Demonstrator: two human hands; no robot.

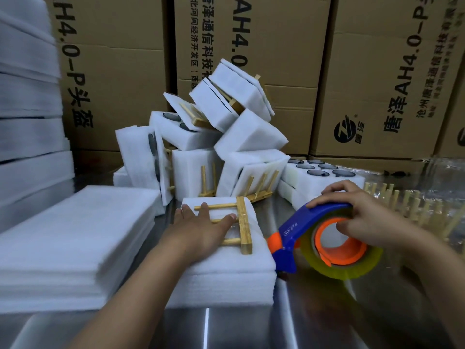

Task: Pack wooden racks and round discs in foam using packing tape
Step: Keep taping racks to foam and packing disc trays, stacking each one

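Several printed cardboard cartons point(251, 59) wall off the top of the frame, and stacked foam sheets point(75, 235) fill the left side, so open room is mainly the bare steel table point(327, 311) at lower right. A leaning heap of finished foam bundles point(214, 137) in the centre suggests the job is well under way. A foam tray of round discs point(324, 172) and bagged loose wooden racks point(415, 205) at right still wait (so plenty seems left). At lower centre, the foam pack point(226, 268) in hand sits just in front of the heap and carries one wooden rack point(245, 225). The left hand point(201, 227) presses it flat with fingers spread. The right hand point(364, 217) curls around the tape dispenser point(322, 238), whose cutter end is close to the pack's right edge.
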